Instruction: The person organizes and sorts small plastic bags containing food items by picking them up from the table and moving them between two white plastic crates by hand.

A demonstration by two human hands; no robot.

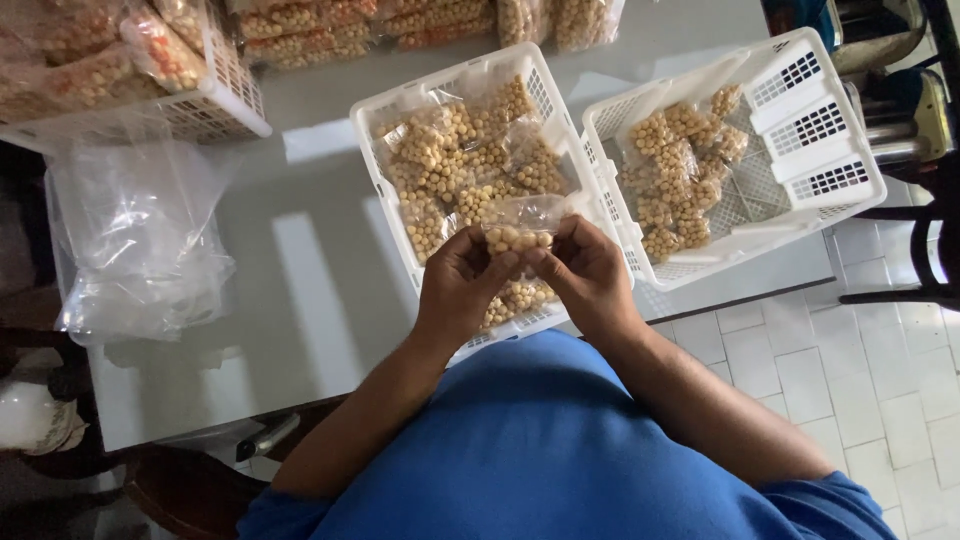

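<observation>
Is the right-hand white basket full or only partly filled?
Partly filled. The right basket holds a few snack bags on its left side; bare mesh bottom shows on its right. The middle basket is packed across.

Soft daylight falls in bright stripes across the grey table — sharp centre, dim left corners.

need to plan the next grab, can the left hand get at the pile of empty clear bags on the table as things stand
Probably not right away: the left hand grips the small bag of balls with the right hand. The path to the empty bags looks open.
</observation>
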